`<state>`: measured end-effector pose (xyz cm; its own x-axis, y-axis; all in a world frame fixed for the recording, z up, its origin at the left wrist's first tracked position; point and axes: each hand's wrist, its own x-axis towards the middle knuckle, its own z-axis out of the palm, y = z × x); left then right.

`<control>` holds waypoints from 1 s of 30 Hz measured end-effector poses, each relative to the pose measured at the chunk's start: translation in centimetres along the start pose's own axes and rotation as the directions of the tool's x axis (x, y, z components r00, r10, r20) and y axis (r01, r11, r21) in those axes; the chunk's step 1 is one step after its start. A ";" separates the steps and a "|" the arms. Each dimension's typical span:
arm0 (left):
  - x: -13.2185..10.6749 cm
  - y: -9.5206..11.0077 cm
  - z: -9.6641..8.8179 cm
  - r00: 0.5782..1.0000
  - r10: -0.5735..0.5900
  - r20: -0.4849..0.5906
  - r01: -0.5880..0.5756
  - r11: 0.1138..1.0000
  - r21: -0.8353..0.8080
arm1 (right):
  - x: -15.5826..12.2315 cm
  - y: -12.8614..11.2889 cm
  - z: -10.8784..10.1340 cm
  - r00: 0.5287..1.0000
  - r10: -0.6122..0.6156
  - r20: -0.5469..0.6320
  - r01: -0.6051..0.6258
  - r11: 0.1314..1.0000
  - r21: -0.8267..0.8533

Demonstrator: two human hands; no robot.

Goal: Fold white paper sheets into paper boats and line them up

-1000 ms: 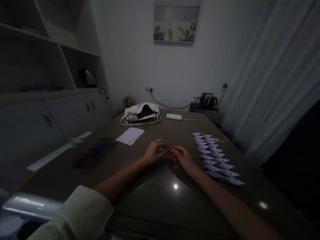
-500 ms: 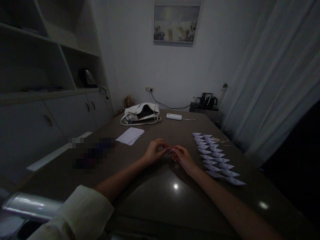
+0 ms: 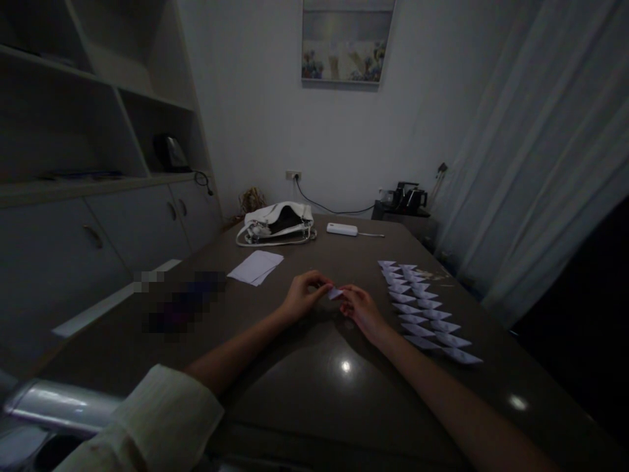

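Pinches a small folded white paper (image 3: 335, 294) over the dark tabletop (image 3: 295, 373), in front of the white handbag (image 3: 265, 215) and a little to its right. Has the thumb and forefinger of the left hand (image 3: 305, 295) clamped on the paper's left end, and those of the right hand (image 3: 362, 309) clamped on its right tip. Curls the remaining right-hand fingers loosely inward. Has, just in front of the handbag and slightly left, some loose white sheets (image 3: 255, 267), overlapping unevenly. Has, in front of the handbag and well to the right, two rows of boat-shaped folded papers (image 3: 427, 305), set close one behind another. Faces, near the handbag on its right, a white device (image 3: 343, 229) with a short pale cord. Has, in front of the handbag and to the left, a dark pixelated patch (image 3: 184, 301), too masked to name. Wears a pale sleeve (image 3: 164, 413) on the left arm, well in front of the handbag. Looks toward a wall socket (image 3: 293, 176) behind the handbag, and toward a framed picture (image 3: 348, 42) high above and right of it. Has a kettle (image 3: 171, 152) on a shelf behind the handbag to the left, and a sheer curtain (image 3: 531, 144) far to its right.
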<state>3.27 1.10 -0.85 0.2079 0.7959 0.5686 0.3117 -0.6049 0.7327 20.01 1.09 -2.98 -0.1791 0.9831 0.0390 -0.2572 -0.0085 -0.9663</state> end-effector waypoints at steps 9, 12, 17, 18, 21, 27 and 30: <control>0.1 -0.6 0.2 0.998 -0.065 -0.018 0.063 0.991 -0.116 | -0.1 -0.1 -0.1 1.000 -0.005 0.026 0.005 1.000 0.016; 0.1 -0.8 0.3 0.997 -0.079 -0.004 0.078 0.984 -0.159 | -0.1 -0.1 -0.2 1.000 -0.006 0.028 0.004 0.999 0.046; 0.2 -0.9 0.3 0.995 -0.099 0.022 0.101 0.966 -0.238 | -0.1 -0.1 -0.2 1.000 -0.012 0.020 0.011 0.998 0.063; 0.2 -0.9 0.3 0.994 -0.103 0.023 0.105 0.962 -0.252 | 0.0 -0.1 -0.2 1.000 -0.010 0.017 0.009 0.998 0.062; 0.2 -1.0 0.3 0.994 -0.105 0.031 0.110 0.953 -0.283 | 0.0 -0.1 -0.2 1.000 -0.009 0.011 0.009 0.998 0.062; 0.2 -1.0 0.4 0.992 -0.118 0.048 0.127 0.943 -0.308 | -0.1 -0.1 -0.1 1.000 -0.016 0.013 0.015 0.995 0.100; 0.2 -1.0 0.5 0.990 -0.130 0.052 0.140 0.936 -0.322 | -0.3 -0.3 0.0 0.999 -0.019 0.026 0.017 0.996 0.093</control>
<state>3.43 1.94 -1.66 0.2133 0.8680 0.4483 0.0226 -0.4632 0.8860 20.13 0.83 -2.72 -0.1985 0.9780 0.0640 -0.3473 -0.0091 -0.9377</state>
